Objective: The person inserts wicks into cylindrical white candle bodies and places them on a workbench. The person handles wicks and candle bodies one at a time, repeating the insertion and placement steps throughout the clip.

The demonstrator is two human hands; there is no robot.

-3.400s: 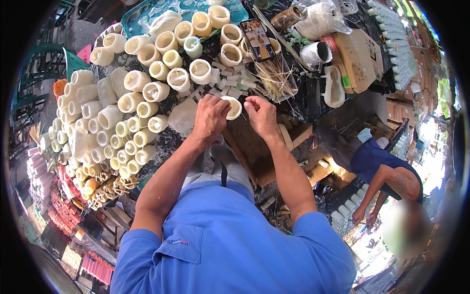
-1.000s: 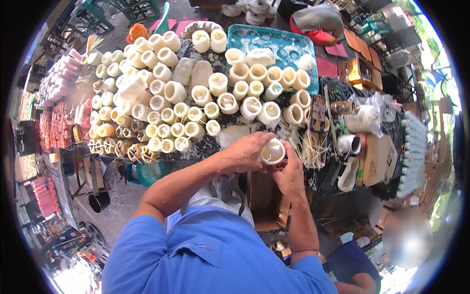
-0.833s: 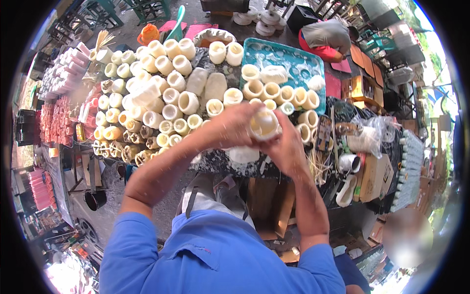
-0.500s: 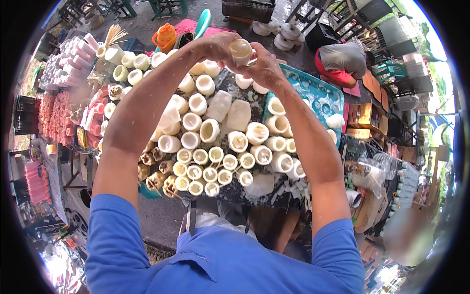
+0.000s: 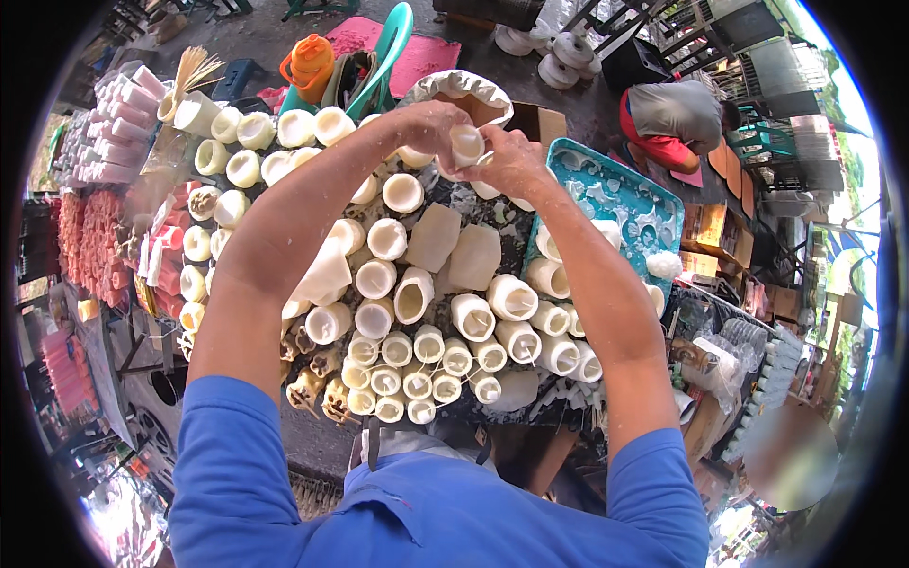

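Observation:
Both my hands are stretched over the far side of the work table, closed around a cream wax candle (image 5: 467, 144) with a hollow top. My left hand (image 5: 431, 128) grips its left side, and my right hand (image 5: 514, 163) has its fingers at the right side. Parts of the candle's lower body are hidden by my fingers. Below and between my arms stand many similar cream candles (image 5: 414, 295), several with wicks showing. Two flat wax slabs (image 5: 434, 237) lie among them. Just beyond my hands is a container with a white liner (image 5: 459, 85).
A turquoise tray (image 5: 668, 204) with wax flakes sits at the right. Brown carved pieces (image 5: 305, 390) lie near left. Pink candles (image 5: 99, 227) are stacked far left. An orange jug (image 5: 311, 66) rests on a green chair (image 5: 393, 47). Another person (image 5: 672, 114) bends down at far right.
The view has shifted, so the table appears lower and the lined container shows beyond my hands. Both hands still hold the candle, its top now turned a little differently.

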